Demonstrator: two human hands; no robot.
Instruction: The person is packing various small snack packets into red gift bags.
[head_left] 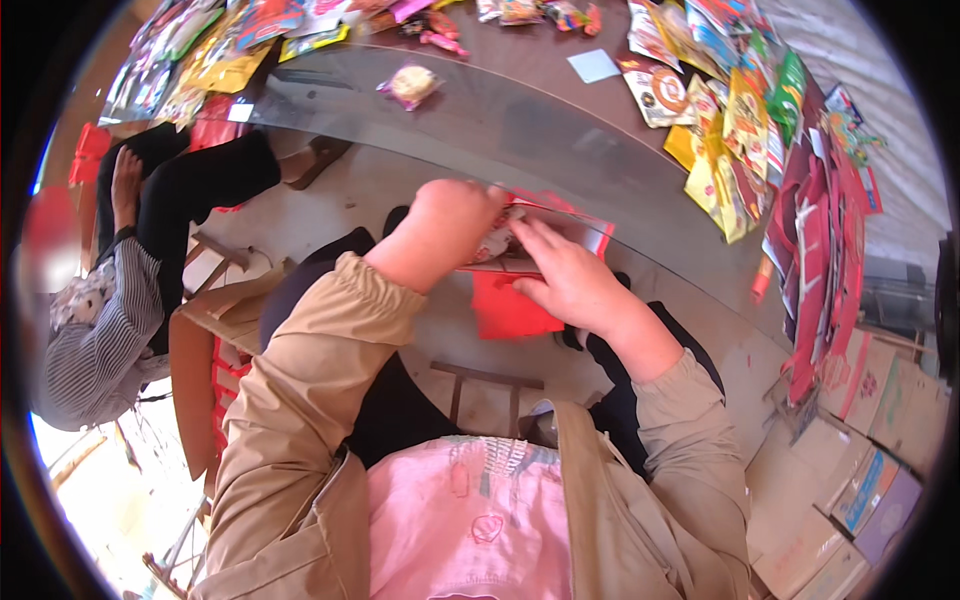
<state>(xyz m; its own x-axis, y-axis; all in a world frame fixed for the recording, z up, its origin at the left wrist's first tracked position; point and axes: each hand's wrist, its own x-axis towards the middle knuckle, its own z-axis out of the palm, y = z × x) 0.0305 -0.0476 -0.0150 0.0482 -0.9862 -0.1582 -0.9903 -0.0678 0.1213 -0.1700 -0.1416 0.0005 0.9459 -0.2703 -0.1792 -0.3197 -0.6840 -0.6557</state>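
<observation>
Position: the red gift bag (515, 308) is at the near edge of the glass tabletop (500, 112), centred in front of the wearer, mouth open. Part of a white-and-red packet (494, 241) shows inside.

Left hand (445, 215): curled at the left of the mouth; the fingertips are mostly hidden, so whether it grips the packet or the bag cannot be told. Right hand (570, 274): opened out, fingers extended over the mouth, thumb spread, no object visibly grasped.

Recommended handling: steady the right wall with the right hand and keep the mouth wide. Seat contents flat below the rim; avoid forcing corners against the wall, as the thin material may crease or tear.

Count: hands at bag, two; open bag, one; packet visible inside, at least one; lone clear-wrapped snack (411, 86) far left of centre, one; pale card (593, 66) far right of centre, one. The right snack pile (732, 150) overlaps too much to count.
</observation>
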